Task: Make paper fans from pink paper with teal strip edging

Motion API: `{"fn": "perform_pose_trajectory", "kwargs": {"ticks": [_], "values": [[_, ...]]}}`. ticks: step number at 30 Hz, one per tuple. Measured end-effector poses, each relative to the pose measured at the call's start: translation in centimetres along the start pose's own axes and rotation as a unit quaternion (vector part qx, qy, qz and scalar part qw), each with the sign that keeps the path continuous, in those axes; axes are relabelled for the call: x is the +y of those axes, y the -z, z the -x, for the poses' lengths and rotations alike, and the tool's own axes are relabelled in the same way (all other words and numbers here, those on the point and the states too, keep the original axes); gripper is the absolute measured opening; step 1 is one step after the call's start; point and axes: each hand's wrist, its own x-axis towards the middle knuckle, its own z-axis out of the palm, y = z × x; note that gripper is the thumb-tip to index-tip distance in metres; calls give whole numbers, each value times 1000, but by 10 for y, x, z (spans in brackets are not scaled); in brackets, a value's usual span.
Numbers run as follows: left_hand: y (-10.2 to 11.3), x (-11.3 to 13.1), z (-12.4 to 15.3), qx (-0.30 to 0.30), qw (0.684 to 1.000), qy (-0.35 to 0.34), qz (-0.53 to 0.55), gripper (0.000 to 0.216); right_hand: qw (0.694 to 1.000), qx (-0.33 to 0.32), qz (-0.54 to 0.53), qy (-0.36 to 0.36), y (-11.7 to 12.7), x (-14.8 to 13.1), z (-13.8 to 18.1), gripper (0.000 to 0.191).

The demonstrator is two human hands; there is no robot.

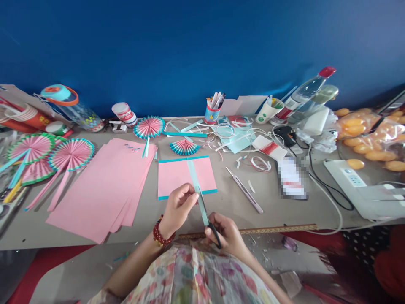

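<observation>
My left hand (179,204) pinches a light blue paper strip (193,173) that runs up over a pink sheet with teal edges (177,175). My right hand (226,234) is closed round black-handled scissors (207,217), whose blades point up along the strip towards my left fingers. A red bead bracelet sits on my left wrist. Both hands hover at the table's near edge.
A stack of pink paper (104,185) lies to the left, with finished pink paper fans (69,156) beyond it. A craft knife (245,190) lies right of the sheet. A pen cup (211,112), bottles (305,90), paper scraps, cables and a power strip (351,177) crowd the back and right.
</observation>
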Motion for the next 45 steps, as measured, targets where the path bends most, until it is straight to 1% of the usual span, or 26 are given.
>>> {"fn": "perform_pose_trajectory", "kwargs": {"ticks": [7, 15, 22, 28, 37, 42, 45], "values": [[-1, -2, 0, 6, 1000, 6, -6, 25, 1000, 0, -11, -6, 0, -4, 0, 54], [-1, 0, 0, 3, 1000, -2, 6, 24, 1000, -3, -31, -3, -1, -6, 0, 53], [-2, -1, 0, 5, 1000, -2, 20, 22, 1000, -1, -20, -7, -1, -7, -1, 55], [0, -2, 1, 7, 1000, 0, 4, 21, 1000, 1, 0, 9, -1, -5, -2, 54], [0, -1, -1, 10, 1000, -4, 3, 23, 1000, -6, 16, 6, 0, -7, -3, 55], [-1, 0, -1, 12, 1000, -2, -3, 24, 999, 9, 39, 22, 0, -4, -3, 52], [-1, 0, -1, 11, 1000, 1, -9, 26, 999, 10, 39, 17, 0, -4, -3, 52]]}}
